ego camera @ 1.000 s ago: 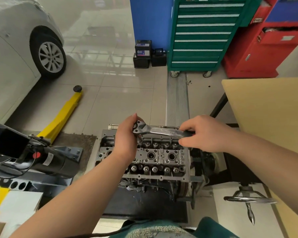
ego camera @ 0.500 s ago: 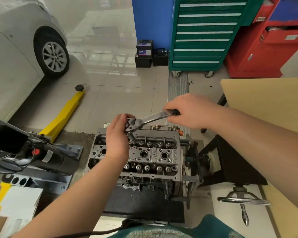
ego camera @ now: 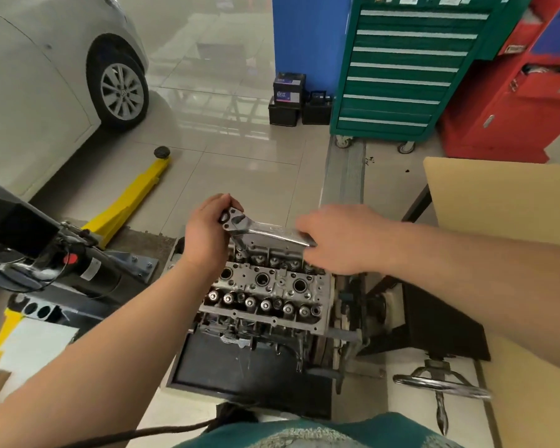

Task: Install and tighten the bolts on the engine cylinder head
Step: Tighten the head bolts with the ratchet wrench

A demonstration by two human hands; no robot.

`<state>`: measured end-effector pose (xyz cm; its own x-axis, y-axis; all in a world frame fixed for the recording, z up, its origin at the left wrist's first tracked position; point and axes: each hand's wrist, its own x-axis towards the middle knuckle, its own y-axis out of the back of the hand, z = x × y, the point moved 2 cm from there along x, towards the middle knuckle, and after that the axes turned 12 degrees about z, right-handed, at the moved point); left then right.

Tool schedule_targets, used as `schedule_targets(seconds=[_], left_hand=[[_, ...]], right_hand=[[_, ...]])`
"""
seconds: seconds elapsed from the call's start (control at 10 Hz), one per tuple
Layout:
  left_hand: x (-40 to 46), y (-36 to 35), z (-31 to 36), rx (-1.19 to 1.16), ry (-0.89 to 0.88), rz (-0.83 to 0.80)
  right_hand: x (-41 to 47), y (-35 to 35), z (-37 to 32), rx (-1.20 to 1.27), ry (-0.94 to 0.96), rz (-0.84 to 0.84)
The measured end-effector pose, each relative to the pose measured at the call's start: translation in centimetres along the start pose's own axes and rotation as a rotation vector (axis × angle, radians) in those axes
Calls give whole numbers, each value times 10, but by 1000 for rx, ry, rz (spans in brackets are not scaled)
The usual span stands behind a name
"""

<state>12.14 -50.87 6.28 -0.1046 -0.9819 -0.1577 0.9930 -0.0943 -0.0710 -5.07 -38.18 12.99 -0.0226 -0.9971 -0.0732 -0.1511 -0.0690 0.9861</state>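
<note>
Over the cylinder head (ego camera: 265,286), the ratchet wrench (ego camera: 265,231) is now lying nearly level, its handle having swung back down toward the person since half a second ago. Its long axis is running left to right, head at the left over the far bolt row. The left hand (ego camera: 207,234) is cupping the head; the right hand (ego camera: 340,237) is gripping the handle end.

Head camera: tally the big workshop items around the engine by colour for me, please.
Green: 1, tool cabinet
Red: 1, cabinet
Yellow: 1, floor jack
White: 1, car
Black: 2, batteries
Total: 6
</note>
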Motion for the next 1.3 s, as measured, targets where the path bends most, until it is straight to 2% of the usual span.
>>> schedule_targets(seconds=[0.1, 0.3, 0.4, 0.6, 0.7, 0.8, 1.0, 1.1, 1.2, 1.3], left_hand=[[-8, 8, -5, 192, -122, 26], [-27, -8, -2, 177, -50, 248], [-26, -23, 9, 130, -66, 289], [-24, -41, 18, 88, 11, 460], [-24, -43, 16, 87, -22, 479], [-20, -48, 17, 57, -9, 480], [-12, -54, 15, 47, -4, 481], [-9, -54, 12, 55, -17, 494], [-8, -54, 11, 52, -21, 494], [-2, -47, 11, 50, -19, 473]], right_hand=[[32, 12, 35, -40, 66, 105], [61, 21, 72, -18, 205, -7], [62, 18, 77, 97, 149, -140], [88, 23, 94, 610, -144, -655], [98, 15, 103, 698, -170, -871], [103, 4, 111, 804, -148, -993], [109, -20, 122, 1054, -74, -1080], [110, -22, 125, 1144, -36, -1189], [104, -24, 125, 1199, -33, -1327], [91, -24, 109, 1147, 13, -1311]])
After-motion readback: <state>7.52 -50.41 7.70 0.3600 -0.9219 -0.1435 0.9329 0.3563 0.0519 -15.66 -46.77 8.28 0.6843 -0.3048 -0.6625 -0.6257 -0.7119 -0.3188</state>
